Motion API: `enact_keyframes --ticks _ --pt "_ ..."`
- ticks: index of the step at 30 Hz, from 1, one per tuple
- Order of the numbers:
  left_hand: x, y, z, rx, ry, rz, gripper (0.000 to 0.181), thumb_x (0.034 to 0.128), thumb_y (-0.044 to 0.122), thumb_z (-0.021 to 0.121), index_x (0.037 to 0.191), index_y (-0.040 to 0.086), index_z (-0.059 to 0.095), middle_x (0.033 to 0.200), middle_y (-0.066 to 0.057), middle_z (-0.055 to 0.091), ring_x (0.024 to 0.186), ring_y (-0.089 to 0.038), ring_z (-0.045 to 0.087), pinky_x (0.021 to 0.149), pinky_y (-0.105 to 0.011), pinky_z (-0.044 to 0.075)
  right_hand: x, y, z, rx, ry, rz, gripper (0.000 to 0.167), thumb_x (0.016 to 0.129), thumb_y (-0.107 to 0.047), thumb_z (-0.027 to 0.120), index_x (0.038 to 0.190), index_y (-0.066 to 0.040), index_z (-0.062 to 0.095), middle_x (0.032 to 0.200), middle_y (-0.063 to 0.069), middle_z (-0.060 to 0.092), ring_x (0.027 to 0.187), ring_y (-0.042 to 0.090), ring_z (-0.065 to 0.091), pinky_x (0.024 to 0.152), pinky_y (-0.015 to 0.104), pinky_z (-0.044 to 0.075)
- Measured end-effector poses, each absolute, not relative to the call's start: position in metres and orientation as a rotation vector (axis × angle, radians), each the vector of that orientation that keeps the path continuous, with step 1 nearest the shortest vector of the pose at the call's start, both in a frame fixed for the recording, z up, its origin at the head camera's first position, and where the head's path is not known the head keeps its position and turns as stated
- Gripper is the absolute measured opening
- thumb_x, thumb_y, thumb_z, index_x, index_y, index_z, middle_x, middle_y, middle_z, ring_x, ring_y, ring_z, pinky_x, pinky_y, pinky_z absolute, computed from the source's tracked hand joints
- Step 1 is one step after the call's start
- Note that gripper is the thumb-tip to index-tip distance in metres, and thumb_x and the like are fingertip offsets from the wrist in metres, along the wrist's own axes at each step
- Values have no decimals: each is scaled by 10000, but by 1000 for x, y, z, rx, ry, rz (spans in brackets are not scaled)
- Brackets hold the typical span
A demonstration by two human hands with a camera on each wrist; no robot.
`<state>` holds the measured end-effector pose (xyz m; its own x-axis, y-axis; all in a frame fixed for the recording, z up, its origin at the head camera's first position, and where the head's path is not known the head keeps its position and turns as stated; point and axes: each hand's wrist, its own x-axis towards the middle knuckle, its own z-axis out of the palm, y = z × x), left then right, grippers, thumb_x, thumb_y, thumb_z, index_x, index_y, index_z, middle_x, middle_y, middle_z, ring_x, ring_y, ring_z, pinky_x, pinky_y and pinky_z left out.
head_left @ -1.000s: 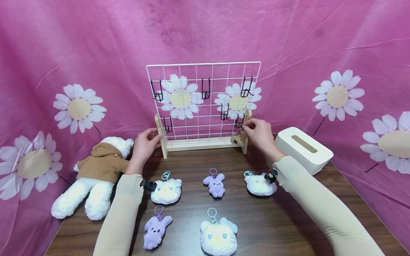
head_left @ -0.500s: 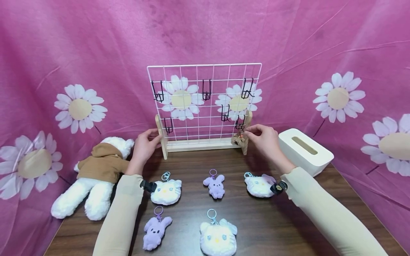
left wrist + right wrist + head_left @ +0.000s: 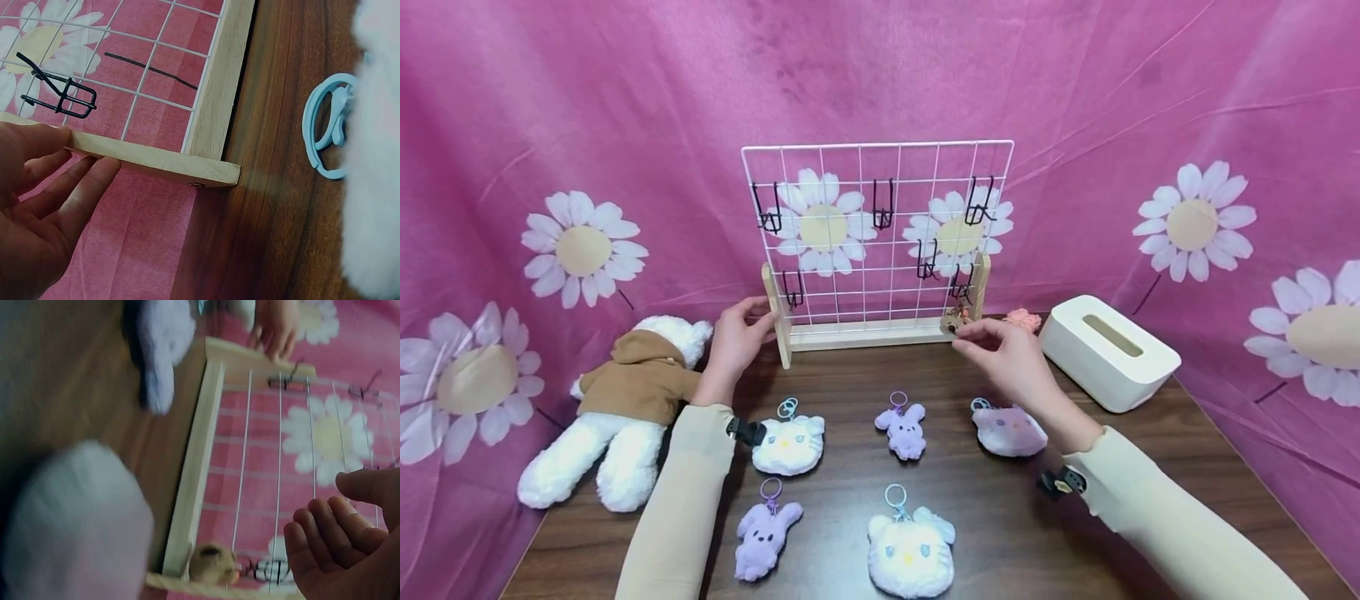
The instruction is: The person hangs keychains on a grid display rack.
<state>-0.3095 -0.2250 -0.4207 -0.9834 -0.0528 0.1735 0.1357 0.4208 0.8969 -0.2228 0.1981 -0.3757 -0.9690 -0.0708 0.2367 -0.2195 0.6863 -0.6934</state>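
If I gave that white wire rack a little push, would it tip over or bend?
The white wire rack might tip, since it stands tall on a slim wooden base. It probably won't bend much: its wires look straight and joined in a grid. The black hooks may wobble, since they seem just hung on it.

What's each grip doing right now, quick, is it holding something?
Left grip: closed, holding the side of the rack.
Right grip: open, fingers loosely bent, holding nothing, near the brown toy.
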Motion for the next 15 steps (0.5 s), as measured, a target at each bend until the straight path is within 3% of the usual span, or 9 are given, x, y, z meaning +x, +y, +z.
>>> enact_keyframes --ticks 2,7,15 --pt "-310 -225 -420 -72 -2495 -1596 444 1137 152 668 1528 -55 627 1394 -324 702 1210 -450 756 887 -236 729 -213 193 -378 241 -2747 1162 247 1044 -306 821 1223 -137 840 1164 88 850 968 207 729 823 297 611" --pt "-311 -225 -420 -71 -2500 -1594 447 1137 162 672 1527 -51 629 1395 -321 702 1207 -451 759 889 -230 728 -189 177 -390 311 -2789 1243 194 1010 -263 854 1182 -174 841 1108 23 855 935 142 725 811 252 621" --pt "-309 -225 -421 -79 -2487 -1610 450 1138 143 665 1533 -67 615 1388 -336 692 1218 -474 753 901 -239 728 -159 156 -421 478 -2845 1497 203 971 -186 874 1127 -63 834 1010 7 833 888 76 727 781 177 651"
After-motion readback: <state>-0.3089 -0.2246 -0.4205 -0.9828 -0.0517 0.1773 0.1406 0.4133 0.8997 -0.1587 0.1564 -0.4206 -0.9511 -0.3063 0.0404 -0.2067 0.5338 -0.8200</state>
